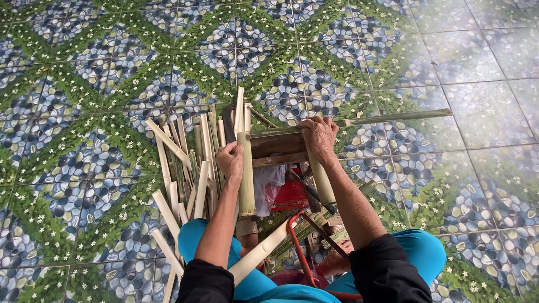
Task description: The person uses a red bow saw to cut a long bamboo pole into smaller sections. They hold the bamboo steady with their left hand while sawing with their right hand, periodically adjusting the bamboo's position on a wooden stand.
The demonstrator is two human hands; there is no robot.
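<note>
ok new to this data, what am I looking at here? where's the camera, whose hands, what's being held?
There is one picture, from a camera worn on a person's head, looking straight down at their own two bare hands; no robot. The person sits over a patterned tile floor printed with pebbles and leaves. The left hand grips an upright split bamboo piece. The right hand presses down on a second bamboo piece against a small wooden block, across which a long thin bamboo pole lies. To the left lies a pile of split bamboo strips. A red metal frame shows between the knees.
</note>
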